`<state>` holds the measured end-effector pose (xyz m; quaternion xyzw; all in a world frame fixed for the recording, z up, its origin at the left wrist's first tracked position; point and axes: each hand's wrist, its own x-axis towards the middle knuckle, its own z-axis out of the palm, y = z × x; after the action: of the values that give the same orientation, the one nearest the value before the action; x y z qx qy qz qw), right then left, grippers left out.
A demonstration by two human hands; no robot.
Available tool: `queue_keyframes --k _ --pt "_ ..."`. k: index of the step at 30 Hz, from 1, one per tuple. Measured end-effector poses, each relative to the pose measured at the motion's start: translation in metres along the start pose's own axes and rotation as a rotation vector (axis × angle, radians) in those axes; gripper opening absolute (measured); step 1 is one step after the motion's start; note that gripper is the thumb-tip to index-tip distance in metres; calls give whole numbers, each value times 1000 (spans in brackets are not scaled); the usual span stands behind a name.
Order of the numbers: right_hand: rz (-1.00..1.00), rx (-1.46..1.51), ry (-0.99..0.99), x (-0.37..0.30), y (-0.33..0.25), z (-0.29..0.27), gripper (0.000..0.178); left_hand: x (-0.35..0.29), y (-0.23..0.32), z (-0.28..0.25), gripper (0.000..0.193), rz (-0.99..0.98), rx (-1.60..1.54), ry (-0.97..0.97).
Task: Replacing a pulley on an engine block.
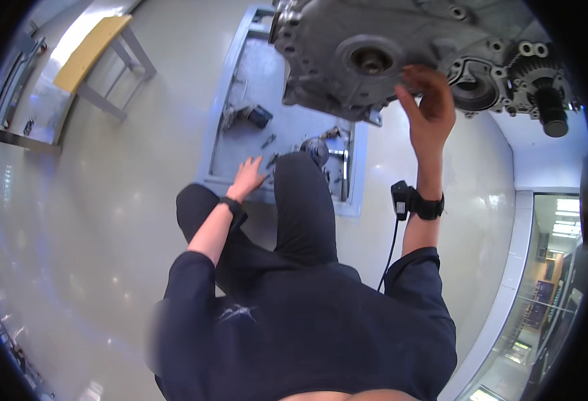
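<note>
The right hand [429,107] grips the big grey metal engine [401,53]. The left hand [247,177], fingers spread, rests on a grey tray [240,87] on the shiny floor [93,214].

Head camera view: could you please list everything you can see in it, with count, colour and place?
Engine casing: one, grey metal, raised at the top centre, with a round hub in its face.
Gear end: one, dark, on the right side of the casing.
Tray: one, pale blue-grey, flat on the floor under the casing.
Loose parts: several, dark and metallic, scattered on the tray.
Bench: one, yellow top on grey legs, upper left.
Floor: pale, glossy, all around.
Wrist straps: two, black, one on each wrist; the right has a cable.
Left hand: fingers spread, down at the tray's near edge.
Right hand: raised, fingers at the casing's lower edge.
</note>
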<state>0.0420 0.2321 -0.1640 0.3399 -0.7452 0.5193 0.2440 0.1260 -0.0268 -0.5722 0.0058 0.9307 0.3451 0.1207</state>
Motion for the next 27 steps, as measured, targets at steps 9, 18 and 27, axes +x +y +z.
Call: queue_keyframes --k 9,18,27 --pt "-93 -88 -72 4 6 -10 37 24 15 -11 67 18 253 -34" --pt "169 -10 -72 3 -11 -15 32 62 88 2 78 121 -41 -212" --pt "104 -145 -110 6 -9 -25 29 96 138 35 74 -123 -446 -58"
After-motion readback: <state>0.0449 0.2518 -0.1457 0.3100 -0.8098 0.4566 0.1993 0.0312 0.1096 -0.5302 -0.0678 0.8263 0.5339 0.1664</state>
